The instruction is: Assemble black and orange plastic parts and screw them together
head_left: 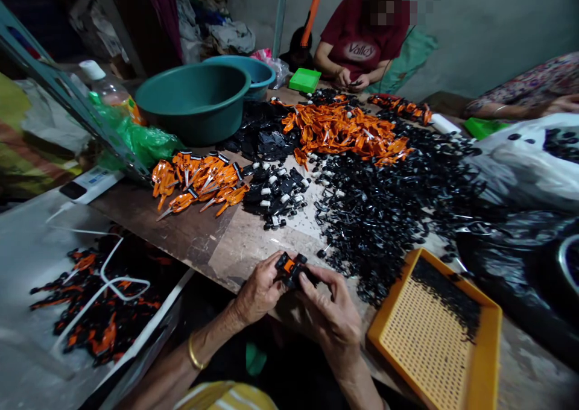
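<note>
Between my two hands is a small toy race car (289,266), black with an orange patch and black wheels. My left hand (260,289) grips its left end with fingers closed. Around the other end, my right hand (332,301) pinches with thumb and fingers. Both hands are just above the table's near edge (226,259). Beyond them lies a pile of black chassis with white parts (275,193). Left of that are orange car bodies (199,181). A wide heap of small black parts (375,211) spreads to the right.
A yellow perforated tray (425,331) holds tiny black pieces at right. Green basin (194,102), blue basin (253,72) and a larger orange pile (348,129) stand farther back. Assembled cars (104,325) lie low at left. A co-worker in a maroon shirt (362,30) sits opposite.
</note>
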Tool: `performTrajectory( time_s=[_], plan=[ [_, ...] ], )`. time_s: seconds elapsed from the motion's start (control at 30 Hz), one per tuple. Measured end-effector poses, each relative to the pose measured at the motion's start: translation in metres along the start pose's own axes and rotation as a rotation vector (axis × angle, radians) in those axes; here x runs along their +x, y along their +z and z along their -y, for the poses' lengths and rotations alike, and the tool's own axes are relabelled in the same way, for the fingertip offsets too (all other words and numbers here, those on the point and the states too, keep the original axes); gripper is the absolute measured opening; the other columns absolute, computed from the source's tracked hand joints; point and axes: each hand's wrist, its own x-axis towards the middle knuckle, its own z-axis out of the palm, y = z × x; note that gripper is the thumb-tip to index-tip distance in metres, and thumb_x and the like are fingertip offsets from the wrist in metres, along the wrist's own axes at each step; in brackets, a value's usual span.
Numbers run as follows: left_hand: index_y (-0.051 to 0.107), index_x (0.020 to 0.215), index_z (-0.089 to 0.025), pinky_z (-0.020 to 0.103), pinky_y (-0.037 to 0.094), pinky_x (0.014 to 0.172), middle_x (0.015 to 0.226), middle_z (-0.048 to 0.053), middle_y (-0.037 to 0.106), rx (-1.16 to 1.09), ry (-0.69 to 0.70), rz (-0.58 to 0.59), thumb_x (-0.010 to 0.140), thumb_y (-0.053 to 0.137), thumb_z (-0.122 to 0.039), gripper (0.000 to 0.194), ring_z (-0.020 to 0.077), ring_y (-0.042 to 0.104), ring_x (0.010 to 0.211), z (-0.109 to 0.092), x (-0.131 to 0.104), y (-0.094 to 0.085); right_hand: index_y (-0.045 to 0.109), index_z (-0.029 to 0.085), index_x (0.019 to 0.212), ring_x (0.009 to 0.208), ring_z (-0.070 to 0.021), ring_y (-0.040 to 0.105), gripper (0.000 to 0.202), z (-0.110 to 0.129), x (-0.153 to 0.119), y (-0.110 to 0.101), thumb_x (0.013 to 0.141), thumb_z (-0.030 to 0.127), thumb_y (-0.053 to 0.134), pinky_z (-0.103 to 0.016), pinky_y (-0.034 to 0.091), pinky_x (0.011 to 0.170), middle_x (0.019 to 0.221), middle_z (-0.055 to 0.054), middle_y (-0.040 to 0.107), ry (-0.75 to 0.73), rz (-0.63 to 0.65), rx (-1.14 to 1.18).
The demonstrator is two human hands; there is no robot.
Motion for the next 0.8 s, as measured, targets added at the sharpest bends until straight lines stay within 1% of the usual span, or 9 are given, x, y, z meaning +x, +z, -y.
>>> performTrajectory(
  time_s=[0.17, 0.3, 0.4, 0.5, 0.57, 0.67, 0.73, 0.8],
  plan=[
    [0.066, 0.108, -0.017, 0.034, 0.041, 0.097, 0.106, 0.009, 0.066, -0.072, -0.059, -0.011, 0.075, 0.067, -0.017, 0.033, 0.0261, 0.057, 0.105, 0.003, 0.000, -0.005, 0.051, 0.035, 0.131, 0.105, -0.0224, 0.057, 0.056, -0.001, 0.002, 0.004, 0.085, 0.004, 0.057, -0.038, 0.055, 0.080, 0.117, -0.011, 0.053, -0.058, 0.018, -0.031],
    [0.064, 0.111, -0.017, 0.032, 0.043, 0.094, 0.106, 0.009, 0.066, -0.028, -0.016, 0.003, 0.080, 0.062, -0.019, 0.031, 0.0239, 0.059, 0.101, 0.004, -0.002, -0.006, 0.046, 0.034, 0.135, 0.109, -0.0228, 0.055, 0.060, 0.000, 0.005, 0.003, 0.085, 0.003, 0.057, -0.039, 0.054, 0.082, 0.118, -0.012, 0.051, -0.076, 0.070, -0.042],
    [0.062, 0.114, -0.016, 0.031, 0.043, 0.093, 0.108, 0.010, 0.065, -0.008, -0.006, -0.007, 0.082, 0.058, -0.021, 0.032, 0.0242, 0.059, 0.103, 0.006, -0.004, -0.004, 0.047, 0.033, 0.134, 0.105, -0.0219, 0.056, 0.055, -0.001, 0.013, -0.004, 0.087, 0.007, 0.056, -0.038, 0.055, 0.080, 0.113, -0.012, 0.053, -0.102, 0.120, -0.023],
    [0.062, 0.114, -0.017, 0.032, 0.043, 0.094, 0.109, 0.010, 0.065, -0.035, -0.035, -0.064, 0.081, 0.060, -0.021, 0.033, 0.0248, 0.058, 0.105, 0.011, -0.007, -0.001, 0.050, 0.032, 0.132, 0.099, -0.0210, 0.059, 0.048, -0.002, 0.022, -0.009, 0.088, 0.014, 0.056, -0.036, 0.055, 0.076, 0.111, -0.011, 0.055, -0.152, 0.159, -0.033],
    [0.063, 0.114, -0.017, 0.032, 0.042, 0.095, 0.111, 0.009, 0.065, -0.058, -0.064, -0.102, 0.080, 0.061, -0.020, 0.034, 0.0252, 0.057, 0.107, 0.016, -0.008, 0.001, 0.048, 0.032, 0.133, 0.099, -0.0210, 0.058, 0.050, -0.001, 0.023, -0.007, 0.088, 0.013, 0.055, -0.037, 0.055, 0.077, 0.112, -0.012, 0.056, -0.169, 0.150, -0.063],
    [0.061, 0.116, -0.017, 0.032, 0.040, 0.099, 0.114, 0.010, 0.064, -0.092, -0.110, -0.138, 0.081, 0.061, -0.019, 0.035, 0.0254, 0.056, 0.111, 0.023, -0.009, 0.003, 0.044, 0.032, 0.137, 0.103, -0.0220, 0.057, 0.054, 0.002, 0.016, 0.004, 0.088, 0.009, 0.053, -0.040, 0.054, 0.079, 0.113, -0.012, 0.055, -0.128, 0.109, -0.106],
    [0.060, 0.117, -0.017, 0.031, 0.040, 0.099, 0.115, 0.009, 0.064, -0.105, -0.119, -0.121, 0.082, 0.059, -0.019, 0.036, 0.0246, 0.056, 0.111, 0.024, -0.009, 0.002, 0.041, 0.032, 0.138, 0.104, -0.0230, 0.055, 0.056, 0.002, 0.011, 0.009, 0.089, 0.009, 0.052, -0.041, 0.054, 0.080, 0.114, -0.013, 0.053, -0.098, 0.097, -0.127],
    [0.060, 0.119, -0.017, 0.031, 0.041, 0.098, 0.116, 0.009, 0.064, -0.104, -0.106, -0.079, 0.083, 0.058, -0.020, 0.036, 0.0240, 0.057, 0.109, 0.024, -0.008, 0.000, 0.038, 0.032, 0.140, 0.106, -0.0230, 0.054, 0.058, 0.000, 0.011, 0.009, 0.089, 0.008, 0.051, -0.041, 0.053, 0.081, 0.116, -0.013, 0.051, -0.110, 0.124, -0.127]
  ],
)
